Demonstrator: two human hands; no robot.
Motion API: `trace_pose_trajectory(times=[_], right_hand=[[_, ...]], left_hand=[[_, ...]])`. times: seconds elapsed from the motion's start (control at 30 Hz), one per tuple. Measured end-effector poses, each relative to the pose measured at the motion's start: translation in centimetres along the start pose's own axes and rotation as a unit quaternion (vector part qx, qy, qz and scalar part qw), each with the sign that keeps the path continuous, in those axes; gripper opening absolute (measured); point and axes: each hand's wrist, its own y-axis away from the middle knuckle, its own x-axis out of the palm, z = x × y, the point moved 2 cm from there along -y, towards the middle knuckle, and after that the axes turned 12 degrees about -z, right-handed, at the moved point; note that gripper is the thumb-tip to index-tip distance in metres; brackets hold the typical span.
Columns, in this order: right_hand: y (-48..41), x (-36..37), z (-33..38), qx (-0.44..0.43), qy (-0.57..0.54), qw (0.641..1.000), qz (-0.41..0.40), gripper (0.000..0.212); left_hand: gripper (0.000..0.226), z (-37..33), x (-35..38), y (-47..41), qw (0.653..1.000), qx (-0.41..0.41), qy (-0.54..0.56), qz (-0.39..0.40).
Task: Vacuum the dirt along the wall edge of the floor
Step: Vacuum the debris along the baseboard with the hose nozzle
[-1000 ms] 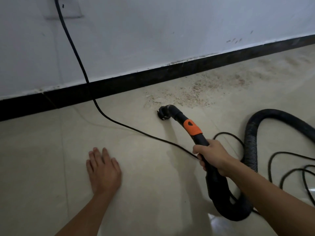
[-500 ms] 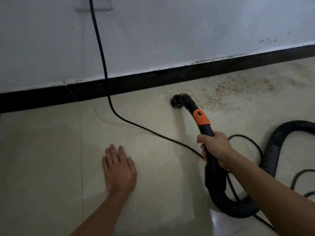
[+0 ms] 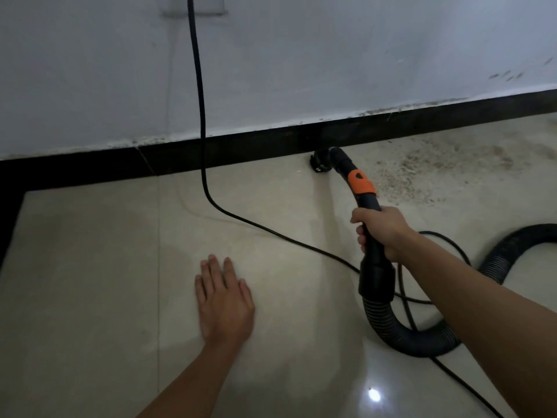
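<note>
My right hand (image 3: 382,229) grips the black vacuum wand (image 3: 366,203) just below its orange collar (image 3: 360,182). The wand's nozzle (image 3: 321,160) sits on the floor right against the black skirting board (image 3: 241,150). Brownish dirt (image 3: 422,167) is scattered on the pale tiles to the right of the nozzle, along the wall. My left hand (image 3: 224,300) rests flat on the floor with fingers straight, left of the wand. The ribbed black hose (image 3: 401,336) loops from the wand behind my right forearm.
A black power cord (image 3: 197,86) drops from a wall socket (image 3: 193,7) and runs across the floor toward the hose. More cord (image 3: 407,300) lies coiled near the hose at right. A white wall (image 3: 301,55) rises above the skirting. Dark edging (image 3: 9,212) borders the floor at left.
The nozzle has moved forward from the open floor up to the skirting board, at the left end of the dirt patch. The view shifted left. My left hand stayed flat on the floor.
</note>
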Motion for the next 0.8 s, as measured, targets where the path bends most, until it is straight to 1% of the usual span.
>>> trace_pose_trajectory(times=[0.1, 0.3, 0.4, 0.5, 0.57, 0.67, 0.8], right_hand=[[-0.4, 1.4, 1.0, -0.002, 0.006, 1.000, 0.017, 0.016], [-0.1, 3.0, 0.7, -0.024, 0.027, 0.999, -0.011, 0.014], [0.9, 4.7, 0.4, -0.064, 0.077, 0.995, 0.012, 0.015], [1.7, 5.5, 0.2, -0.113, 0.143, 0.983, 0.031, 0.018], [1.6, 4.4, 0.4, -0.133, 0.175, 0.975, 0.012, 0.019], [1.5, 0.7, 0.1, -0.165, 0.243, 0.955, -0.032, 0.018], [3.7, -5.4, -4.2, -0.180, 0.316, 0.928, -0.081, 0.015]], left_hand=[[0.061, 0.0, 0.1, 0.1, 1.000, 0.003, 0.001, -0.002], [0.061, -0.1, 0.0, 0.0, 1.000, 0.005, 0.000, -0.002], [0.062, -0.1, -0.2, 0.0, 1.000, 0.002, -0.007, 0.005], [0.064, -0.1, -0.3, 0.0, 1.000, 0.002, -0.006, 0.011], [0.063, -0.1, -0.3, 0.0, 1.000, 0.000, 0.003, 0.011], [0.062, -0.1, -0.2, 0.0, 1.000, 0.002, 0.009, 0.006], [0.060, -0.1, -0.3, 0.1, 1.000, 0.011, 0.016, -0.003]])
